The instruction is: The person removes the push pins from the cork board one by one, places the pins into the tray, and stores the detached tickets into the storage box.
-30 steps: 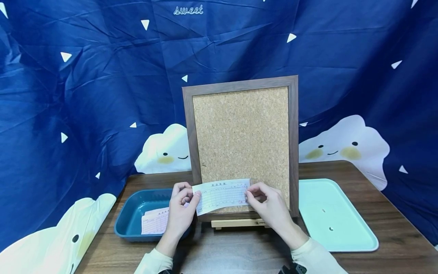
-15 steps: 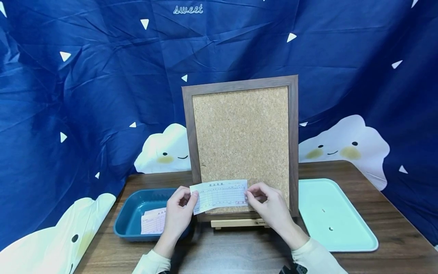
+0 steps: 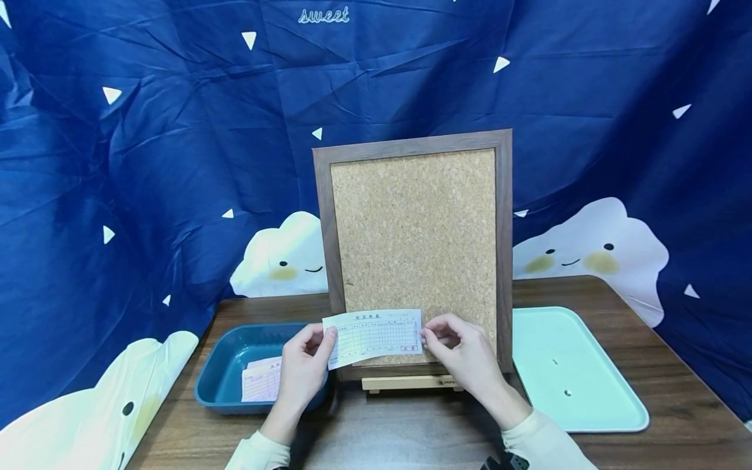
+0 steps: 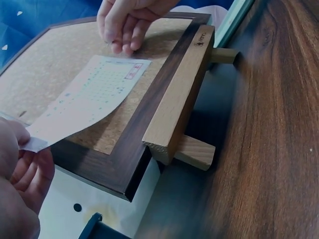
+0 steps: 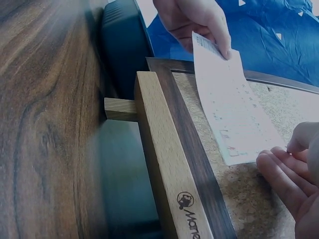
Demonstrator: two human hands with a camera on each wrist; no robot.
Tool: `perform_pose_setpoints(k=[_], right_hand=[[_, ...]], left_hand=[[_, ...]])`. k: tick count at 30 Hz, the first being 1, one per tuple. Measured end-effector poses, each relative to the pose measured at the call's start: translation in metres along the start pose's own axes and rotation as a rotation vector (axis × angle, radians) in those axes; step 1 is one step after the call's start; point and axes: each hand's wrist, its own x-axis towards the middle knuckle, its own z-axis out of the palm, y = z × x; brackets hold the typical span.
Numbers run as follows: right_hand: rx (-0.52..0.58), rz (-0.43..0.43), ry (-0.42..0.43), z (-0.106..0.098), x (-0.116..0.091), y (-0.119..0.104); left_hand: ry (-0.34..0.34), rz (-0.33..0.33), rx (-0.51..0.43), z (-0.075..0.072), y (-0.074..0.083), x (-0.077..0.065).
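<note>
A white printed receipt slip, ruled with a grid and marked with a small red box, spans the lower part of a brown-framed corkboard. My left hand pinches its left end between thumb and fingers. At the slip's right edge is my right hand, thumb and forefinger pressed together around a tiny pin, mostly hidden by the fingertips. The left wrist view shows the right fingertips just off the slip's far end. The slip bends slightly and slants down toward the left hand.
A wooden easel ledge supports the board. To the left, a dark blue bin contains pink printed slips. On the right lies a mint tray with a couple of tiny items. A blue cloth hangs behind the table.
My left hand has drawn the slip a little to the left, so its right edge sits left of my right fingertips. The right hand has stayed in place.
</note>
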Motion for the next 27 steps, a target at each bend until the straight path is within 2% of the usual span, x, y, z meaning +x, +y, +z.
perform_pose_setpoints(k=[10,19,27], right_hand=[[0.064,0.029,-0.021,-0.001,0.0,-0.002],[0.103,0.048,-0.03,-0.003,0.0,-0.004],[0.131,0.1,-0.039,-0.006,-0.001,-0.006]], left_hand=[[0.016,-0.054,0.057,-0.008,0.002,-0.001],[0.027,-0.086,0.03,-0.01,0.004,-0.001],[0.037,-0.107,0.009,-0.012,0.003,-0.001]])
